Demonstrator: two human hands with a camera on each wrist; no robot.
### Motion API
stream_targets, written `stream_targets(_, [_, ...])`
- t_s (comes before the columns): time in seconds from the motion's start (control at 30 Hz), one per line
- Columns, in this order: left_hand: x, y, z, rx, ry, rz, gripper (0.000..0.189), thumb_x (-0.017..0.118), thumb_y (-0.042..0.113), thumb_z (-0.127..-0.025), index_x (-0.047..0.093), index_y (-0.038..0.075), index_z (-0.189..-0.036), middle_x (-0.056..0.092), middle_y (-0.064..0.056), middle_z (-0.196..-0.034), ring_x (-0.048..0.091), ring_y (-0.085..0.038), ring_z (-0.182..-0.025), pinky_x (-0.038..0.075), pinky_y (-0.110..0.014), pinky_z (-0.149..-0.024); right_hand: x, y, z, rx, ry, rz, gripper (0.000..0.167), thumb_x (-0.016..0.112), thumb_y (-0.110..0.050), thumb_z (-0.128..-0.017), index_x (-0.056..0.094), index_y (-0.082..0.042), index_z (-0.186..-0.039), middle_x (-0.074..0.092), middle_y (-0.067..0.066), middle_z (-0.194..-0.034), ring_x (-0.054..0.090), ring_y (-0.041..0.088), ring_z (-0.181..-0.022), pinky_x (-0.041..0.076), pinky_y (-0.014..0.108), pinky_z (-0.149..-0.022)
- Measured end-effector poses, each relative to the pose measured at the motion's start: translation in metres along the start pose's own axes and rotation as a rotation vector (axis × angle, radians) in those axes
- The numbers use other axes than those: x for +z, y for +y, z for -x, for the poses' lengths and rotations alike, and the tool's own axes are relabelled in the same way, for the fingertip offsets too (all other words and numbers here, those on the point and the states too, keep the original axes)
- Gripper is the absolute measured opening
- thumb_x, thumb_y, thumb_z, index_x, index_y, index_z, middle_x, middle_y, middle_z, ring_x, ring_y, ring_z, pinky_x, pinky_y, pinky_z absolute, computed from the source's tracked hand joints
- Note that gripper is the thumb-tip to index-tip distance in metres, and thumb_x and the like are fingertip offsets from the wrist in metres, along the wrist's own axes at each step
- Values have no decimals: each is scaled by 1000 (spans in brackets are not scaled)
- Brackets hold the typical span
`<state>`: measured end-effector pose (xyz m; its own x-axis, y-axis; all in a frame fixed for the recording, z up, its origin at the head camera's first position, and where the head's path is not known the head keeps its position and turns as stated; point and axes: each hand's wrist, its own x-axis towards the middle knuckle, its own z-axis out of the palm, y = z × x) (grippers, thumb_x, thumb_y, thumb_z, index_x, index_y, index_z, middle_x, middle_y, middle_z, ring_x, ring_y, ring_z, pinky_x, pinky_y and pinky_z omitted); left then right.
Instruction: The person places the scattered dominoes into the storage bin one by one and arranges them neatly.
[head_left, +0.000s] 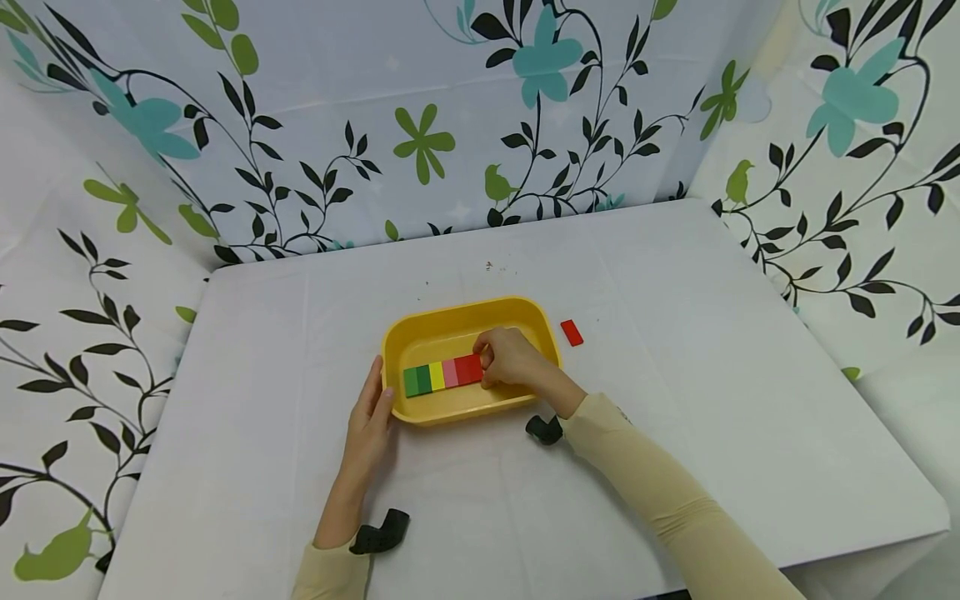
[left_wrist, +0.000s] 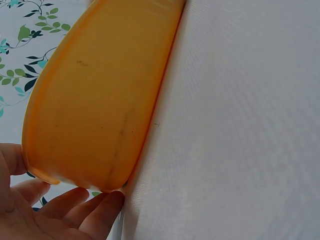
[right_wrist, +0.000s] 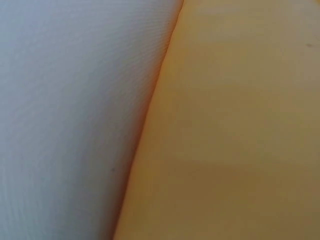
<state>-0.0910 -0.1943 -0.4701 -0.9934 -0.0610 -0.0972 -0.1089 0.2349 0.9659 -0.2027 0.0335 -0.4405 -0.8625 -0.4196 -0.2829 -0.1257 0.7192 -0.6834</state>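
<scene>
A yellow tray lies on the white table. Inside it, a row of flat coloured tiles runs from green through yellow and pink to red. My left hand grips the tray's left end, thumb at the rim; in the left wrist view its fingers touch the outer wall. Over the tray's right half, my right hand pinches the red tile at the row's right end, partly hiding it. Only the tray's outer wall and white cloth appear in the right wrist view.
One loose red tile lies on the table just right of the tray. Small dark specks dot the cloth behind it. Black wrist straps show at both sleeves. A leaf-patterned curtain stands behind and beside the table.
</scene>
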Motion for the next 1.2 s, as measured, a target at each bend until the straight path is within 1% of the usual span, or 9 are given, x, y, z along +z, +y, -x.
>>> stream_targets(0.2, [0, 0, 0, 7, 1, -6, 55, 36, 25, -107, 15, 28, -158, 15, 9, -164, 17, -11, -150, 29, -27, -115, 0, 0, 0, 2, -4, -6, 45, 85, -3, -71, 64, -3, -110, 57, 2, -76, 52, 16, -70, 43, 19, -58])
stream_targets(0.43, [-1, -1, 0, 5, 3, 7, 55, 36, 27, -107, 15, 28, -158, 16, 9, -164, 17, -9, -150, 29, -25, -115, -1, -1, 2, 10, -6, -9, 51, 86, -4, -70, 62, -3, -115, 58, 3, -77, 52, 16, -69, 43, 19, -58])
stream_targets(0.57, [0, -1, 0, 7, -2, 13, 55, 36, 28, -107, 15, 28, -158, 16, 9, -164, 17, -10, -150, 28, -24, -115, -5, -1, 5, 4, 7, -13, 55, 86, -5, -70, 61, -4, -119, 59, 4, -81, 54, 17, -71, 45, 20, -58])
stream_targets(0.67, [0, -2, 0, 10, -4, 12, 55, 36, 30, -107, 15, 28, -158, 16, 9, -164, 17, -10, -150, 28, -24, -115, -12, -3, 11, -31, 13, -16, 56, 85, -7, -73, 61, -4, -123, 62, 6, -90, 55, 18, -75, 49, 20, -64])
stream_targets(0.8, [0, -2, 0, 16, -8, 23, 55, 37, 30, -107, 15, 29, -158, 16, 8, -164, 18, -11, -150, 30, -23, -114, -33, -9, 26, -107, 12, -58, 53, 82, -10, -78, 61, -6, -126, 63, 10, -102, 59, 18, -81, 53, 23, -74])
stream_targets(0.93, [0, -1, 0, 27, -12, 21, 56, 37, 28, -107, 14, 26, -158, 15, 4, -164, 18, -16, -151, 31, -24, -113, -61, -9, 42, -225, 65, -100, 49, 81, -11, -79, 63, -8, -124, 63, 8, -104, 61, 19, -84, 55, 27, -78])
stream_targets(1.0, [1, -1, 0, 31, -11, 19, 56, 37, 27, -107, 14, 25, -158, 15, 2, -164, 18, -18, -151, 30, -24, -113, -74, -2, 48, -275, 109, -119, 48, 82, -11, -78, 64, -9, -123, 64, 8, -105, 62, 20, -86, 54, 28, -77])
stream_targets(1.07, [1, 0, 0, 31, -9, 20, 56, 37, 26, -107, 14, 25, -158, 15, 2, -164, 18, -18, -151, 30, -25, -113, -88, 10, 51, -302, 145, -136, 49, 82, -12, -79, 64, -8, -124, 65, 10, -109, 61, 21, -89, 53, 29, -76])
stream_targets(1.2, [1, 0, 0, 20, -5, 21, 56, 37, 28, -107, 15, 25, -158, 15, 4, -164, 17, -16, -151, 29, -27, -115, -111, 38, 53, -273, 191, -183, 54, 81, -12, -79, 61, -8, -129, 63, 13, -120, 59, 25, -99, 52, 31, -80])
